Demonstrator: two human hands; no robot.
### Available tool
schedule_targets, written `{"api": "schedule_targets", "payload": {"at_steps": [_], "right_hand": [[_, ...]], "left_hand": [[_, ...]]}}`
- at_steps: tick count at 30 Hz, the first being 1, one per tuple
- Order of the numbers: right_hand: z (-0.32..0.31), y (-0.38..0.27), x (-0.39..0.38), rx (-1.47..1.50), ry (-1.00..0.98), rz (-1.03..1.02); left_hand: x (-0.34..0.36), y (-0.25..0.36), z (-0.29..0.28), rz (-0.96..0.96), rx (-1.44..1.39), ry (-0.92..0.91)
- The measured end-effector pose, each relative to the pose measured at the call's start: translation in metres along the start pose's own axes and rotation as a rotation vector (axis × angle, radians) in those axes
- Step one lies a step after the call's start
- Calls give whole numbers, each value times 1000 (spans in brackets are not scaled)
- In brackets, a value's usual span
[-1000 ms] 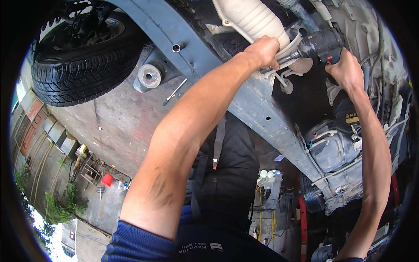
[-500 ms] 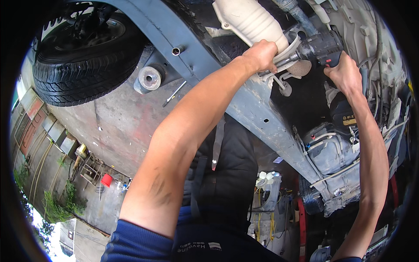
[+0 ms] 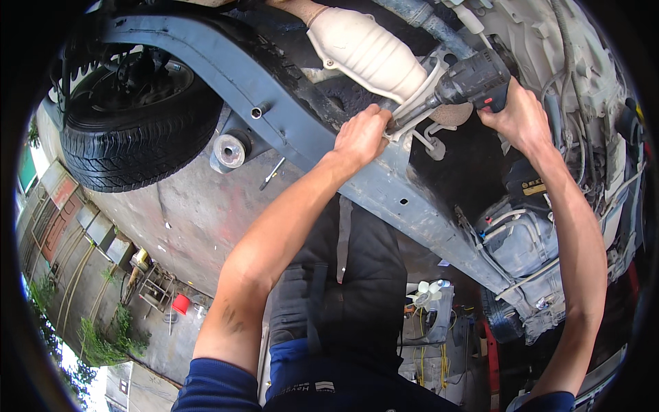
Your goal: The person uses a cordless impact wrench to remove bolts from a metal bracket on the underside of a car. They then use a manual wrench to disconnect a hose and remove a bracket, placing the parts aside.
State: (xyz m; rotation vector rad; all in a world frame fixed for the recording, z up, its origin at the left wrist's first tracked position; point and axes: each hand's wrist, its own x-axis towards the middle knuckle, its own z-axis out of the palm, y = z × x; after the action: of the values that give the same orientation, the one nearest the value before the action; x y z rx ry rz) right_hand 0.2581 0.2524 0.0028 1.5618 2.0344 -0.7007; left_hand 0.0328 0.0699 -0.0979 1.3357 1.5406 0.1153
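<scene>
My right hand [image 3: 522, 120] is wrapped round the handle of a dark cordless impact wrench [image 3: 473, 79]. From its nose a metal socket or extension [image 3: 414, 117] points down and left to a bracket on the blue-grey frame rail [image 3: 374, 180] of a raised vehicle. At that end my left hand [image 3: 362, 136] is closed, its fingers curled over the rail's edge by the socket. What lies under those fingers is hidden. Just above the left hand is a pale ribbed exhaust part [image 3: 371, 55], like a catalytic converter.
A black tyre [image 3: 141, 130] hangs at the upper left. Near it, a cylindrical mount [image 3: 231, 150] sticks out of the rail. A pen-like tool [image 3: 272, 174] shows against the concrete floor [image 3: 189, 206]. At lower right are a grey tank-like housing [image 3: 518, 240] and a cart [image 3: 432, 323] with bottles.
My left hand has slid down and left along the bracket toward the rail. The right hand still grips the impact wrench. The whole view has shifted, with the undercarriage now further left.
</scene>
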Motion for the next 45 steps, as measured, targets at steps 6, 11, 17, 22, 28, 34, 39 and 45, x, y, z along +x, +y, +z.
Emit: {"api": "schedule_targets", "payload": {"at_steps": [6,11,17,22,28,34,39,45], "right_hand": [[7,13,-19,36,51,-4],[14,27,-18,170,54,-59],[20,29,-33,221,90,12],[3,16,-19,159,88,-38],[-10,0,6,39,105,-216],[-8,13,-15,179,39,77],[14,42,-53,448,164,72],[53,88,-107,719,128,197]], "left_hand": [[-1,13,10,-129,60,15],[4,17,18,-160,106,50],[13,10,23,-111,91,28],[15,9,24,-138,26,25],[14,12,30,-132,149,39],[11,9,35,-39,197,109],[11,4,31,109,34,186],[17,-3,-37,14,-877,-279]]}}
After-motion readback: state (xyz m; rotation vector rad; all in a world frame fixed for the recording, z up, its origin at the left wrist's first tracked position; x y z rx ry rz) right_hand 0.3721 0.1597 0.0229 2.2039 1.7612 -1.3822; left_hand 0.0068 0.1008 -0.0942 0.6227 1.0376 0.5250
